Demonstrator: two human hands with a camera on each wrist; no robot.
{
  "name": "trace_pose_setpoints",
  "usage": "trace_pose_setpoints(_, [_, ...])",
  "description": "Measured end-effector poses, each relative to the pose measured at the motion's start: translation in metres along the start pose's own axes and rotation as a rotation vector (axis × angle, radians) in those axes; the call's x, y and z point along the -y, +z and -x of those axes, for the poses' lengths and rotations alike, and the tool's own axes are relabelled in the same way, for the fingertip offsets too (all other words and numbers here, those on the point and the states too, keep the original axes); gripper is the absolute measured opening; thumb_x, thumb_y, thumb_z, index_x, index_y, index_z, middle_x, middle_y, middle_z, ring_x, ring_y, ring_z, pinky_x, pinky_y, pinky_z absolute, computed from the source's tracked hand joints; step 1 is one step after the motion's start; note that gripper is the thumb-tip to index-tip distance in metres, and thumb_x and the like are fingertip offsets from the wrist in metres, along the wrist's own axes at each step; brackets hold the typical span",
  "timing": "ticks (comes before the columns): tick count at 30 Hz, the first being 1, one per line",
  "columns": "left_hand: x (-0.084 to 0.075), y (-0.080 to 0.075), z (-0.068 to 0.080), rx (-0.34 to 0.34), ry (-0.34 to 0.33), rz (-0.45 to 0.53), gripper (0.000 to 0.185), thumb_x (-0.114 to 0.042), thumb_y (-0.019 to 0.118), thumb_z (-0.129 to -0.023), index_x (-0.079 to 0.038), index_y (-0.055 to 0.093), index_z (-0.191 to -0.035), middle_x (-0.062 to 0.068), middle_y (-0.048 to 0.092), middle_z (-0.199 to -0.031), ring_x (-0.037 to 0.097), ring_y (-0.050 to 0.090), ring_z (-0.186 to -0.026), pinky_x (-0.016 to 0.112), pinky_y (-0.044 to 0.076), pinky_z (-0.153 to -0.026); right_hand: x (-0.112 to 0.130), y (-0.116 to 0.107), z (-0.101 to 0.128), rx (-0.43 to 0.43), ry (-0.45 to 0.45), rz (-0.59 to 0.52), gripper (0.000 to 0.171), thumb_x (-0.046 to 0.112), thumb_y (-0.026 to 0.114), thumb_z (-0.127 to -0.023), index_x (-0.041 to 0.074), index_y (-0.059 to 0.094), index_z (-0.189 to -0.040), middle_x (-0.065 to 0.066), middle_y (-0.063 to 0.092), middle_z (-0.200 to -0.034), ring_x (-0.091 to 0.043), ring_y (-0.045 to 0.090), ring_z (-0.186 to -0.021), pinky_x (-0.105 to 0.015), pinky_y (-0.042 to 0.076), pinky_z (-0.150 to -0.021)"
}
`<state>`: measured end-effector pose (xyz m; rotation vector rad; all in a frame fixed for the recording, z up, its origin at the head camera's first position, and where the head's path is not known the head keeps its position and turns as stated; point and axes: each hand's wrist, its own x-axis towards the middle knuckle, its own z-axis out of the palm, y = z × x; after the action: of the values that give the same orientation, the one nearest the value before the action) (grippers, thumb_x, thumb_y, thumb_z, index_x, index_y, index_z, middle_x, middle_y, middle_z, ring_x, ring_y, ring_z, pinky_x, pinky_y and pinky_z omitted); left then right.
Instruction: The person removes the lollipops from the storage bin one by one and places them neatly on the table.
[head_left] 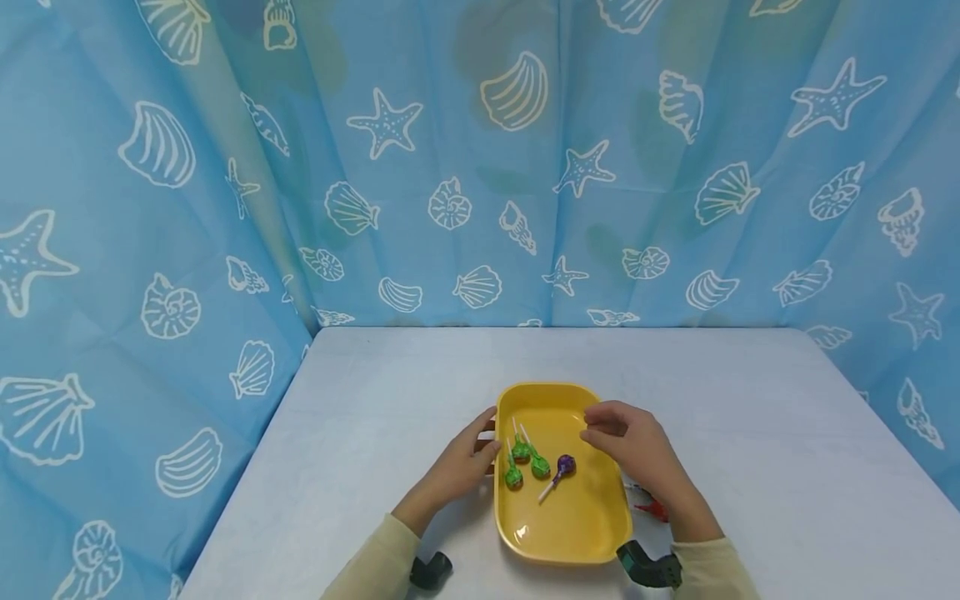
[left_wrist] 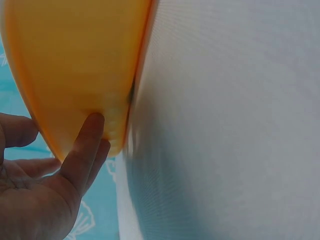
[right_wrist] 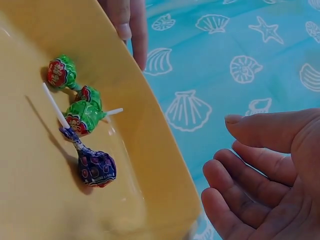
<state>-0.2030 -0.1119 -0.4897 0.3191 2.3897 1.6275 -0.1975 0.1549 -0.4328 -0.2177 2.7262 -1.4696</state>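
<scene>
A yellow tray lies on the table with several lollipops in it. The green-wrapped lollipops are grouped toward its left side, and a purple-wrapped lollipop lies beside them. My left hand is at the tray's left side; in the left wrist view its fairly straight fingers touch the outer wall. Above the tray's right rim in the head view is my right hand. Its fingers are loosely bent, and nothing is between them and the thumb in the right wrist view.
On the table to the right of the tray lies a red item, partly hidden by the right wrist. The white tabletop reaches back to a blue curtain printed with shells and starfish. Dark wrist devices sit near both sleeves.
</scene>
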Motion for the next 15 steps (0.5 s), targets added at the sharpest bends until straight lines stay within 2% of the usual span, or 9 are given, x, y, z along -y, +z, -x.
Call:
trace_pose_setpoints(6, [0.000,0.000,0.000,-0.004,-0.008,-0.001,0.057,-0.014,0.048,-0.108,-0.008,0.026,-0.161,0.020,0.044,-0.151,0.036,0.055,-0.130,0.036,0.060,-0.092,-0.003,0.004,-0.011,0.029,-0.015,0.008,0.031,0.014,0.073,-0.094,-0.002,0.067,-0.121,-0.017,0.070,-0.117,-0.029,0.068,-0.106,-0.044,0.059,-0.093])
trace_pose_setpoints(12, [0.000,0.000,0.000,-0.003,-0.008,0.007,0.057,-0.013,0.047,-0.108,-0.008,0.026,-0.161,0.020,0.044,-0.151,0.036,0.055,-0.130,0.036,0.060,-0.091,-0.009,0.006,-0.024,0.167,-0.079,-0.015,0.030,0.008,0.072,-0.094,-0.004,0.066,-0.121,-0.018,0.069,-0.115,-0.026,0.068,-0.102,-0.042,0.060,-0.091])
trace_pose_setpoints(15, [0.001,0.000,-0.001,0.001,-0.004,0.002,0.057,-0.013,0.047,-0.108,-0.009,0.026,-0.161,0.020,0.043,-0.151,0.036,0.055,-0.130,0.036,0.060,-0.091,-0.012,0.007,-0.030,0.247,-0.127,0.010,0.027,0.004,0.072,-0.092,-0.004,0.067,-0.118,-0.017,0.070,-0.113,-0.027,0.067,-0.101,-0.044,0.059,-0.092])
